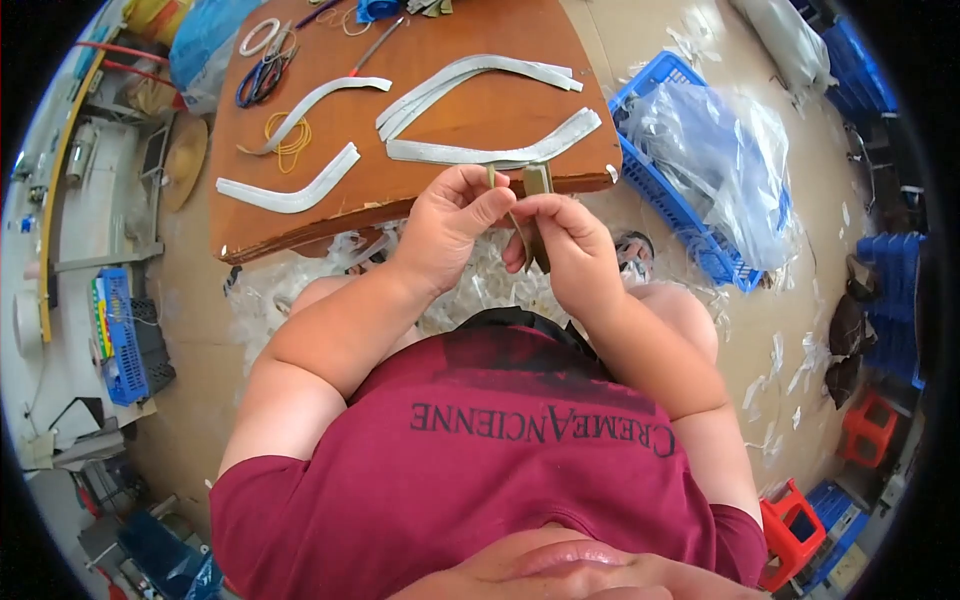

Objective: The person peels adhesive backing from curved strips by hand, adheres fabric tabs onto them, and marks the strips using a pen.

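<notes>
**Matt strips on glossy wood**

The counter (470, 110) is brown wood with a smooth, faintly glossy top and a worn front edge. The curved grey strips (495, 152) on it look like matt, soft sheet stuff with paler edges. The olive strip (537, 180) pinched between the hands looks matt and pliant, like cloth or leatherette. The blue crate (668, 195) is hard moulded plastic, and the bag (720, 150) in it is thin, crinkled, shiny film. The shirt (490, 470) is matt maroon knit cloth.
</notes>
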Demonstrator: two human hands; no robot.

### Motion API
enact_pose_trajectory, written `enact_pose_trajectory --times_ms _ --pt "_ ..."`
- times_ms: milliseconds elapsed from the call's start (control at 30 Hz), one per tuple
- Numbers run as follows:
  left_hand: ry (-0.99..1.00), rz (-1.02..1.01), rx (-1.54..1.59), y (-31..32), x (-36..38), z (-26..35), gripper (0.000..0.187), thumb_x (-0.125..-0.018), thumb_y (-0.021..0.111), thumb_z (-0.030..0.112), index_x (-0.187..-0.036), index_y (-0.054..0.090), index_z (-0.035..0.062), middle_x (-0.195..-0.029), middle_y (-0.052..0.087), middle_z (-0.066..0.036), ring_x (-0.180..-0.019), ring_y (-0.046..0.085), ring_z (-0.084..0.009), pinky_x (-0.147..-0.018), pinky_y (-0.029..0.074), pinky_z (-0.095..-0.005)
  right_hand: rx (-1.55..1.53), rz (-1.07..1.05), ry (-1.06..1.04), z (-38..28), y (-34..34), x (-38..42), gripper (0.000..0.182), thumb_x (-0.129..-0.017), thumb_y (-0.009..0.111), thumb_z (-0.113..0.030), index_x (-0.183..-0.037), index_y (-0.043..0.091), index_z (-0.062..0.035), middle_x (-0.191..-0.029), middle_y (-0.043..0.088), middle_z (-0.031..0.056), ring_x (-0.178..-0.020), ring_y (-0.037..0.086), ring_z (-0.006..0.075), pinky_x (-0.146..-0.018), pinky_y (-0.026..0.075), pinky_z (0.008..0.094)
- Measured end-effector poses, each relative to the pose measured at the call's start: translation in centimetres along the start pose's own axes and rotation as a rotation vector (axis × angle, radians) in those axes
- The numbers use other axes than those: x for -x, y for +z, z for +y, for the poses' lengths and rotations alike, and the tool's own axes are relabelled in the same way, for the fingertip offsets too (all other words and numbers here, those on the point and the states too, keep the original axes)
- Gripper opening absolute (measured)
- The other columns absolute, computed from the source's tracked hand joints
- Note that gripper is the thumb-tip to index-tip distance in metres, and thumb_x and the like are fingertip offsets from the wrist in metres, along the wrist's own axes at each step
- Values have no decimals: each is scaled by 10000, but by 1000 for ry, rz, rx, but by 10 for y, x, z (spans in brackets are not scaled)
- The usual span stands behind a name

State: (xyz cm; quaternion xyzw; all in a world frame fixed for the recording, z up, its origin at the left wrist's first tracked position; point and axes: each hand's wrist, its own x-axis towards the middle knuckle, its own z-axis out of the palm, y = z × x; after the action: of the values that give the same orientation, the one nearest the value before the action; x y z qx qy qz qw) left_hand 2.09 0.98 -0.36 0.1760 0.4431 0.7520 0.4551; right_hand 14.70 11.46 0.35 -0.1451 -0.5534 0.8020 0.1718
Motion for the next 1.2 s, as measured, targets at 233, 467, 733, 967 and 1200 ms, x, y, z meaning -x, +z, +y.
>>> enact_pose_trajectory --times_ms 233,467,733,967,1200 --pt "39 -26 -145 4 4 2 187 -859 664 133 -944 551 11 -823 620 -46 -709 583 -99 -619 481 -240 -86 -15 213 -14 9 4 176 -911 496 -60 -1044 539 47 -859 613 97 -720 634 173 -670 535 297" --pt "83 -59 -367 10 16 7 215 -929 572 220 -923 557 5 -771 599 -26 -657 561 -66 -563 459 -208 -91 -47 263 -11 5 10 180 -899 582 -130 -964 583 37 -848 628 81 -733 624 153 -677 517 279" --pt "607 -19 -1014 6 18 3 238 -923 548 232 -887 597 2 -765 586 -150 -686 571 -304 -630 457 -356 -180 -12 242 -7 8 12 148 -881 611 -130 -904 607 16 -813 624 62 -721 602 140 -670 494 262" --pt "551 -22 -946 1 17 1 252 -931 530 233 -876 595 -4 -766 586 -154 -697 574 -312 -637 457 -363 -67 -58 309 -13 5 9 115 -877 623 -135 -908 618 -25 -751 581 2 -604 501 71 -524 393 210" --pt "566 -64 -990 -1 16 -1 278 -965 481 235 -910 612 -4 -770 604 -94 -679 582 -170 -623 464 -284 9 -21 234 -6 7 7 124 -868 616 -140 -856 616 -16 -689 556 -1 -559 473 62 -489 363 196"
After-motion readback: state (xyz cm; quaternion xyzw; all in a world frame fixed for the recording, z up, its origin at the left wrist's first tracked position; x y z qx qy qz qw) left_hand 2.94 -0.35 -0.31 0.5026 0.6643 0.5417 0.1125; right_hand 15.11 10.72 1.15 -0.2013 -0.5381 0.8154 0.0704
